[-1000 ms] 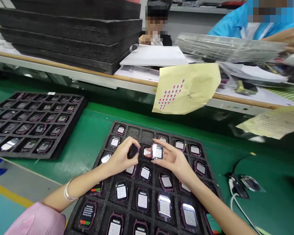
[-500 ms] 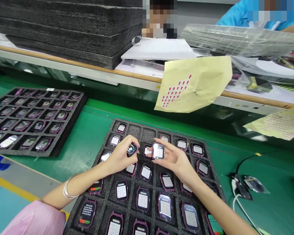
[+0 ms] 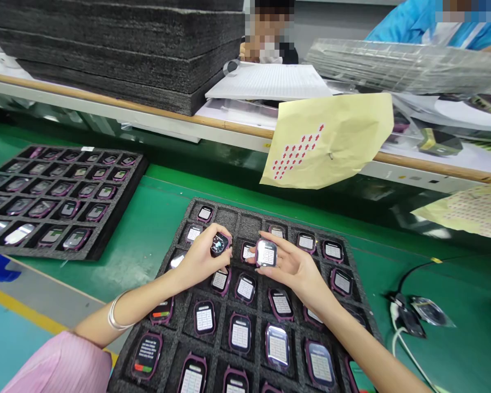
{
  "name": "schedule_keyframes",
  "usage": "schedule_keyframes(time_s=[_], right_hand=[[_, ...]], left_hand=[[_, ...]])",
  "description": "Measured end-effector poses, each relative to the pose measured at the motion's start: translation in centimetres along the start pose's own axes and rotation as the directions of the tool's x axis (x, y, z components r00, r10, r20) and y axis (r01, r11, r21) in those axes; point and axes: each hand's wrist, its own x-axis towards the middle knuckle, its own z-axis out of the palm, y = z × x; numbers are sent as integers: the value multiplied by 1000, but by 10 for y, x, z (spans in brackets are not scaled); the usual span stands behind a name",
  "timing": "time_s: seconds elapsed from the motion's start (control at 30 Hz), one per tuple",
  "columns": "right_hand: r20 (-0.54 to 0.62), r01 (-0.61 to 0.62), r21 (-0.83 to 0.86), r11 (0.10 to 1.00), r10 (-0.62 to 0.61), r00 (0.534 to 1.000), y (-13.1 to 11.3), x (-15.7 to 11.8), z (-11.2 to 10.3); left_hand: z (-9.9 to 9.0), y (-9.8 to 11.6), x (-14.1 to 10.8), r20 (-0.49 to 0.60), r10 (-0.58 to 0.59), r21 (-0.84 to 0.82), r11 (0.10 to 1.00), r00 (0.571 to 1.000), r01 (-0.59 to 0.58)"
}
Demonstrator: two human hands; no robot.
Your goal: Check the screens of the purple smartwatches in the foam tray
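Note:
My left hand [image 3: 207, 252] is closed around a smartwatch without a strap, its dark screen [image 3: 219, 245] lit with a watch face. In my right hand [image 3: 291, 262] another purple-framed smartwatch [image 3: 266, 253] is pinched between thumb and fingers, its screen showing a white grid. Both hands are above a black foam tray [image 3: 251, 224] whose compartments hold many similar watch bodies, such as the watch [image 3: 240, 333] near the middle. Most of their screens show white grids. A watch at the lower left [image 3: 147, 355] shows text with a red and green bar. My forearms cover part of the tray.
A second foam tray [image 3: 125, 210] of watches lies at the left on the green table [image 3: 163, 194]. Stacked foam trays [image 3: 118, 54] stand on the shelf behind. Yellow paper [image 3: 331, 142] hangs over its edge. Cables [image 3: 401, 327] lie at the right. Two people sit beyond.
My left hand has tilted its watch slightly, so more of the screen faces me. The right hand keeps its hold. The whole view has shifted a little.

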Motion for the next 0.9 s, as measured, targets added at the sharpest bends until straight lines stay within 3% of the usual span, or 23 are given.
schedule_keyframes(time_s=[0.13, 0.37, 0.7, 0.9], right_hand=[[-12, 0, -21, 1000, 0, 1000, -1, -1, 1], [3, -5, -12, 1000, 5, 1000, 1, 0, 0], [4, -10, 1, 1000, 10, 1000, 2, 1, 1], [17, -14, 5, 1000, 14, 1000, 2, 0, 1]], left_hand=[[2, -1, -2, 60, -70, -68, 995, 996, 74], [2, 0, -1, 19, 2, 62, 998, 1000, -3], [-1, -1, 0, 23, 71, 112, 991, 997, -73], [-2, 3, -1, -26, 94, 2, 996, 995, -94]])
